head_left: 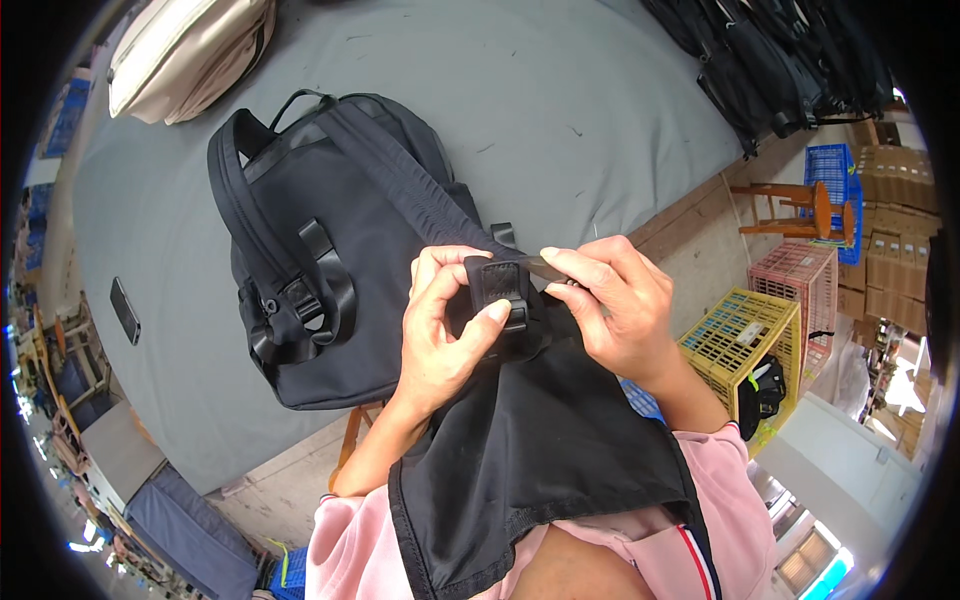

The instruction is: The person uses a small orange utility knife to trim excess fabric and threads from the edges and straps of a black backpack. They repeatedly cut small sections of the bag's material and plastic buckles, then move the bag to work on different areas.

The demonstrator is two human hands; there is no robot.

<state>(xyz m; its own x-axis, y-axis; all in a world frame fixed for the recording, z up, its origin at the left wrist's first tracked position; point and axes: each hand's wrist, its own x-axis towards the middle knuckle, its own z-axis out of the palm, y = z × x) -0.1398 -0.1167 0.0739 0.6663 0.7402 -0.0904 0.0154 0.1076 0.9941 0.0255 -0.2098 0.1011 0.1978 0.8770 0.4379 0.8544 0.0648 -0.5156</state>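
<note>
A black backpack [350,230] lies on the grey-covered table with its shoulder straps facing up. My left hand [440,330] is closed on the lower end of one shoulder strap [410,190], its thumb pressing beside the black plastic buckle [516,315]. Between the thumb and fingers of my right hand [620,305] is a small metal tool that looks like thread snips [545,270]. Its pointed tip touches or nearly touches the strap's edge; most of its body is hidden in the fingers. The other strap [240,200] rests on the bag, its webbing looped.
A black phone [125,310] lies at the table's left. A beige bag [190,55] sits at the far left, and several black bags [770,70] are piled far right. Beyond the table's right edge are a wooden stool [815,210], a yellow crate [735,330], a pink crate [800,275] and cardboard boxes [895,265].
</note>
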